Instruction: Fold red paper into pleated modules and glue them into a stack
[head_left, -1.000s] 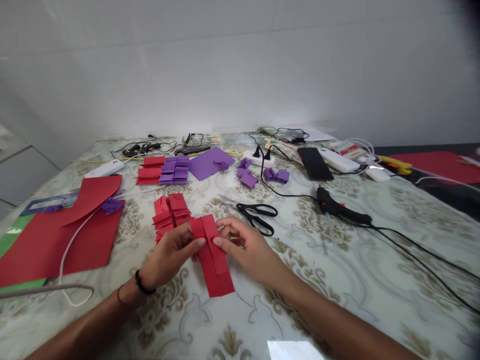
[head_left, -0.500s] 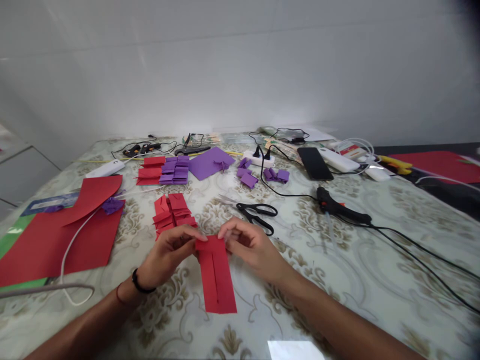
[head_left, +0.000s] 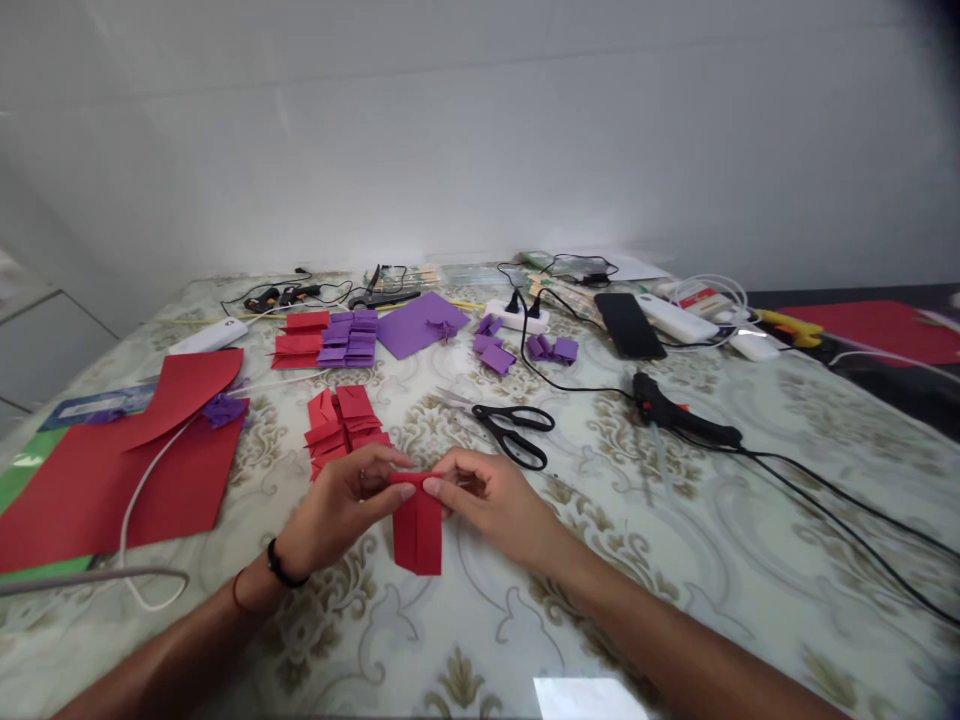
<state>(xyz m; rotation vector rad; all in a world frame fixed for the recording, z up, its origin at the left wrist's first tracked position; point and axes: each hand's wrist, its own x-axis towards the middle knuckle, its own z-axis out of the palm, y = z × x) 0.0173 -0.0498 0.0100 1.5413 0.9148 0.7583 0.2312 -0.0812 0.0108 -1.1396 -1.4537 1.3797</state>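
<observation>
A folded strip of red paper point(head_left: 418, 535) lies on the patterned tablecloth in front of me. My left hand point(head_left: 341, 510) pinches its far end from the left, thumb on top. From the right, my right hand point(head_left: 487, 500) pinches the same end, fingers closed on the fold. Just behind my left hand lies a pile of folded red paper pieces point(head_left: 341, 425). Black scissors point(head_left: 510, 430) rest beyond my right hand.
Big red sheets point(head_left: 112, 470) and a white cable lie at the left. Folded red and purple pieces point(head_left: 326, 340), a purple sheet point(head_left: 420, 325), a power strip, a phone point(head_left: 630, 325) and a black glue gun point(head_left: 682, 420) with its cable fill the back and right.
The red strip has been folded over on itself and now looks about half as long. Both hands stay pinched at its far end.
</observation>
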